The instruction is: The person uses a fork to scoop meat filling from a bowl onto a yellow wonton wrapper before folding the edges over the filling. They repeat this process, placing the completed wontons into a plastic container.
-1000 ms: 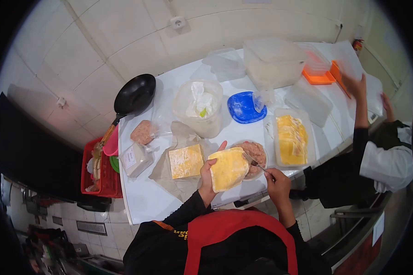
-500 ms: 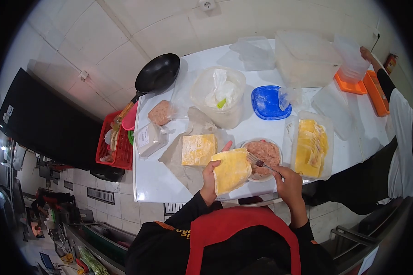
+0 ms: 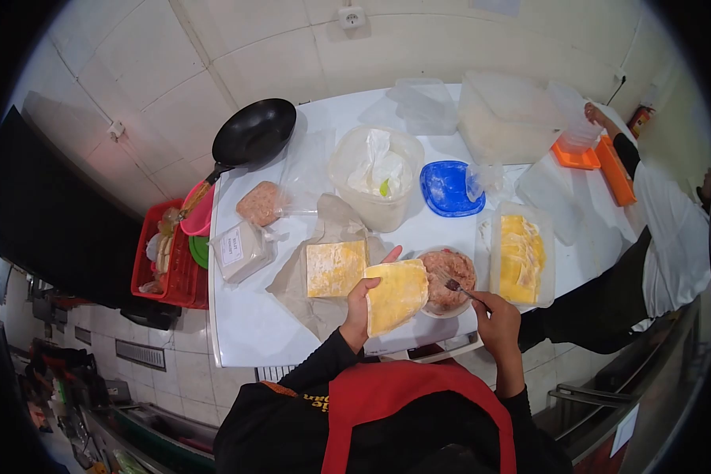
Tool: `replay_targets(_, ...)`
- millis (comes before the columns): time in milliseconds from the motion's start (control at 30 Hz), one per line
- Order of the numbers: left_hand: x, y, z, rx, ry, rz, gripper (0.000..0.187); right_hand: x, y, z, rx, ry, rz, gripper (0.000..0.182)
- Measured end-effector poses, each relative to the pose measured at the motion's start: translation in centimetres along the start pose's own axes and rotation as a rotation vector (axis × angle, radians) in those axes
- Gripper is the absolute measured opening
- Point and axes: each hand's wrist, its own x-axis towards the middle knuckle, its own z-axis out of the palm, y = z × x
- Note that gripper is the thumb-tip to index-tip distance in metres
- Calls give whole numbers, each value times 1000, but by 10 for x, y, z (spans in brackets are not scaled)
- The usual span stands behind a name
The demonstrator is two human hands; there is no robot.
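Observation:
A stack of yellow wrapper sheets [image 3: 396,295] dusted with white rests in my left hand [image 3: 359,306], its thumb over the left edge. My right hand [image 3: 498,322] is closed around the handle of a fork [image 3: 453,285], whose tines are in or just over the pinkish minced meat [image 3: 455,269] in a round bowl. Left of the bowl, a thicker yellow stack [image 3: 336,268] lies on brown paper [image 3: 304,305]. To the right stands a clear tray [image 3: 548,295] of overlapping yellow sheets [image 3: 521,257].
Behind are a tub of white powder [image 3: 375,174], a blue lid [image 3: 453,189], a black wok [image 3: 254,133], bagged meat [image 3: 259,203] and a labelled bag [image 3: 243,250]. A red crate [image 3: 172,265] stands left. A co-worker [image 3: 671,237] reaches toward clear containers [image 3: 578,129] at right.
The view has shifted, moving the table items slightly left. My right hand has moved the fork from beside the held sheets toward the meat's middle.

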Motion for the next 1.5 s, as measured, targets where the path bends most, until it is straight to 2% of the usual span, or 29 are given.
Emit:
replay_targets(233,4,6,-10,-13,-87,-58,74,-10,-19,8,-23,36,46,15)
replay_targets(333,4,6,-17,-2,-125,-81,76,-16,-17,12,-67,138,-4,17)
replay_targets(433,0,6,-22,-45,-138,-101,74,-25,-18,8,-78,178,63,17)
replay_targets(600,10,10,-28,-31,-181,-101,73,-27,-34,15,-34,108,141,17)
replay_targets(733,20,15,-23,-18,-228,-128,73,-30,-41,13,-129,159,119,15)
replay_targets(1100,19,13,-29,25,-208,-137,72,-38,-33,21,-122,169,105,16)
replay_targets(1167,20,15,-29,3,-206,-150,70,-41,-28,17,-140,169,155,16)
replay_targets(1367,25,13,-30,-80,-219,-199,71,-38,-29,25,-117,181,86,14)
replay_targets(1500,30,15,-32,-143,-233,-221,73,-37,-21,24,-166,220,121,14)
